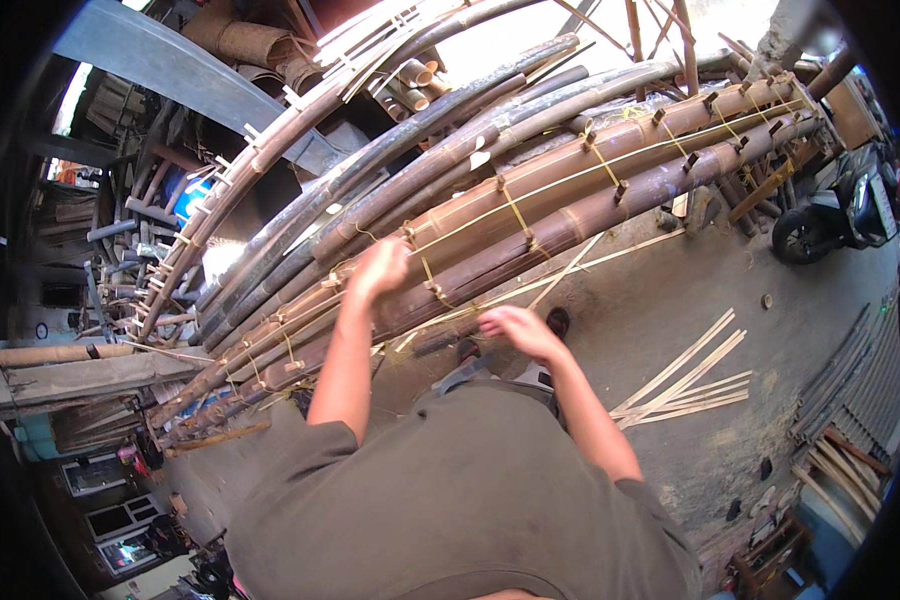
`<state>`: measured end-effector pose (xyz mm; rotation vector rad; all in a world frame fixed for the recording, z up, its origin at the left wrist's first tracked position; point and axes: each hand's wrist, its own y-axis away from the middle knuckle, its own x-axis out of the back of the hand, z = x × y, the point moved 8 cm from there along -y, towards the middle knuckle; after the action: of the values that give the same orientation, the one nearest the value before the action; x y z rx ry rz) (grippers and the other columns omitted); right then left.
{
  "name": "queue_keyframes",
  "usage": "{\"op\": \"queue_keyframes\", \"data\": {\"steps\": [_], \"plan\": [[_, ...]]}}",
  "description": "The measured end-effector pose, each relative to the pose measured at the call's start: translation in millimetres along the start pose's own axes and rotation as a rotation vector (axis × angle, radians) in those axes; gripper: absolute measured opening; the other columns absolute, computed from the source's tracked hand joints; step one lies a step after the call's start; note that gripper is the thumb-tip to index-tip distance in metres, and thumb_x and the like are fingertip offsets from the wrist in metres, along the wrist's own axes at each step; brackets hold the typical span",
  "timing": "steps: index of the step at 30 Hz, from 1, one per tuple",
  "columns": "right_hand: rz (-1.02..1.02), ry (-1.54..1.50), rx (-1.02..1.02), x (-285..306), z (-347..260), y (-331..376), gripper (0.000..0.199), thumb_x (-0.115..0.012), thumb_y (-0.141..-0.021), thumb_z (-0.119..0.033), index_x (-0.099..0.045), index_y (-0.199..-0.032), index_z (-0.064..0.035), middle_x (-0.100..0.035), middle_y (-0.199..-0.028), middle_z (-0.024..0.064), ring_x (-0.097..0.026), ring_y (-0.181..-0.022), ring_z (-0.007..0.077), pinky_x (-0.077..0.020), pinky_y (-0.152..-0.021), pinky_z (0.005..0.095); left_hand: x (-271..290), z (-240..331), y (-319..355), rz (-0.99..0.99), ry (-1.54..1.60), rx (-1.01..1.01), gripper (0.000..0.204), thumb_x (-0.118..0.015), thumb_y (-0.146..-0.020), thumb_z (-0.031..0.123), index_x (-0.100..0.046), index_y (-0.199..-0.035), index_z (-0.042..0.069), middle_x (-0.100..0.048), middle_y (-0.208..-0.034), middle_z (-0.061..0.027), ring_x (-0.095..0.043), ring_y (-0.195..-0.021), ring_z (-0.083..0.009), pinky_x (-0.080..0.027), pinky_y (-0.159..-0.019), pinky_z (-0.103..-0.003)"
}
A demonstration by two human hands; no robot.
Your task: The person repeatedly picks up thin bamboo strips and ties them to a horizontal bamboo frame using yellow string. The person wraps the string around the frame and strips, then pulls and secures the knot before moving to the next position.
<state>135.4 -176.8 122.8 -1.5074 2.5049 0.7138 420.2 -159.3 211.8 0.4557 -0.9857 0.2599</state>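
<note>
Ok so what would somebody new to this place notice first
Probably the long brown bamboo poles running diagonally across the middle, lashed with yellow cord, with the left hand over them. Next, perhaps, the pale strips fanned out right of the person, then the motorbike near the right edge.

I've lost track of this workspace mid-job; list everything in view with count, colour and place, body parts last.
Pegged bamboo poles: at least two, brown, across the middle
Yellow cords: several, yellow, spanning those poles
Pegs: many, mostly dark, along them
Other poles: several, brown and grey-black, behind
Curved pole: one, brown with pale pegs, upper left
Long panel: one, grey-blue, upper left
Pale strips: several, cream, floor at right
Motorbike: one, mainly black, right
Shirt: one, olive-brown, bottom centre
Left hand: one, bare, at the poles
Right hand: one, bare, nearer the body
Small clutter: uncountable here
</note>
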Motion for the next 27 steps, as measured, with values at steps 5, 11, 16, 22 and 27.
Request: {"op": "queue_keyframes", "data": {"steps": [5, 11, 16, 22, 27], "plan": [[0.266, -0.91, -0.246, -91, 4, -41, 0.037, -0.05, -0.1, -0.042, -0.063, -0.113, -0.0095, -0.063, -0.095, 0.0042, -0.059, -0.085, 0.0135, -0.0486, -0.08, 0.0298, -23, 16, 27, 0.128, -0.011, -0.085, 0.035, -0.064, -0.088, 0.029, -0.06, -0.117, 0.011, -0.068, -0.112, -0.0137, -0.061, -0.11, -0.0322, -0.034, -0.095, -0.055], [0.988, -0.671, 0.264, -122, -17, -74, 0.028, -0.044, -0.103, -0.036, -0.05, -0.118, -0.0124, -0.053, -0.094, 0.0006, -0.048, -0.08, 0.0094, -0.0419, -0.073, 0.0249, -28, 16, 28, 0.246, -0.028, -0.166, 0.033, -0.067, -0.085, 0.031, -0.061, -0.112, 0.012, -0.069, -0.104, -0.0139, -0.064, -0.101, -0.0338, -0.033, -0.091, -0.054], [0.731, -0.877, 0.075, -128, -30, -61, 0.029, -0.044, -0.102, -0.041, -0.051, -0.116, -0.0172, -0.053, -0.09, -0.0011, -0.048, -0.074, 0.0109, -0.0444, -0.069, 0.0265, -29, 7, 18, 0.21, 0.054, -0.133, 0.03, -0.066, -0.086, 0.03, -0.062, -0.11, 0.012, -0.071, -0.098, -0.0135, -0.065, -0.097, -0.0345, -0.032, -0.093, -0.054], [0.768, -1.077, -0.184, -121, 2, -58, 0.04, -0.047, -0.097, -0.044, -0.053, -0.12, -0.0122, -0.059, -0.098, 0.0033, -0.053, -0.095, 0.015, -0.0433, -0.089, 0.0347, -24, 15, 26, 0.253, 0.008, -0.206, 0.032, -0.064, -0.086, 0.025, -0.06, -0.114, 0.01, -0.07, -0.093, -0.0176, -0.065, -0.094, -0.0348, -0.031, -0.091, -0.052], [0.639, -0.828, 0.229, -154, -80, -48, 0.032, -0.042, -0.103, -0.04, -0.056, -0.104, -0.0122, -0.054, -0.086, -0.0018, -0.05, -0.076, 0.0104, -0.0407, -0.075, 0.0255, -39, -11, 8, 0.055, 0.084, -0.079, 0.032, -0.061, -0.088, 0.032, -0.059, -0.112, 0.011, -0.071, -0.094, -0.0151, -0.066, -0.093, -0.0334, -0.032, -0.088, -0.052]]}}
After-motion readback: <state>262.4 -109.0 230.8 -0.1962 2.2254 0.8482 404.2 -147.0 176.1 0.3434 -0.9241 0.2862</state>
